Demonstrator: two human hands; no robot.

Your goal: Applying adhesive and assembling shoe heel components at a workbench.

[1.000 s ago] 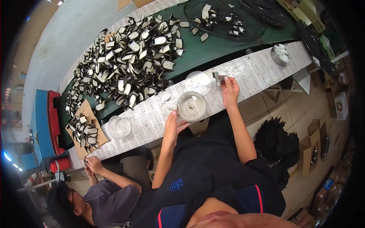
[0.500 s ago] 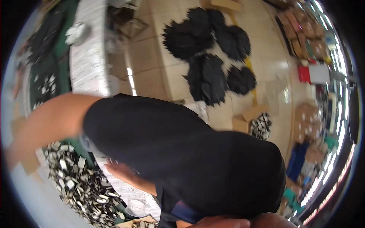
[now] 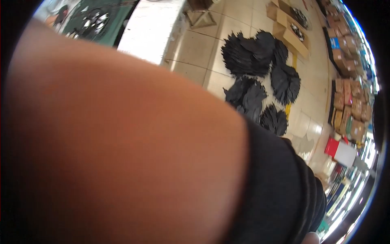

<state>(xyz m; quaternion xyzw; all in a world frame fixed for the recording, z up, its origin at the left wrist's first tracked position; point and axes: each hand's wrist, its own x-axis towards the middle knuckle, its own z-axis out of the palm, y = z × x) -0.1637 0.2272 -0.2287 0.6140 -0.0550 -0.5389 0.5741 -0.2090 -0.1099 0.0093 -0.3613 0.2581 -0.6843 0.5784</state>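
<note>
A bare arm (image 3: 138, 142) fills much of the head view, very close and blurred. It runs into a black short sleeve (image 3: 276, 175) at the lower right. Neither of my hands can be made out, and the arm covers whatever lies beneath it. Past the arm, at the upper left, stands a white-covered table (image 3: 148, 30). Next to it is a green work surface (image 3: 115, 22) bearing a heap of small black and white pieces (image 3: 91, 22). A small patch of skin at the lower edge is too little to identify.
Stacks of black, jagged-edged sheets (image 3: 248, 55) lie on the tiled floor (image 3: 191, 77). Behind them stand open cardboard boxes (image 3: 286, 30) with black and white pieces inside. Many packed cartons (image 3: 349, 101) line the right side, near a red and white box (image 3: 341, 152).
The arm has come much closer to the camera and now hides the lower left. The view has shifted, so the floor stacks sit farther right. The hand seen near the table earlier is hidden.
</note>
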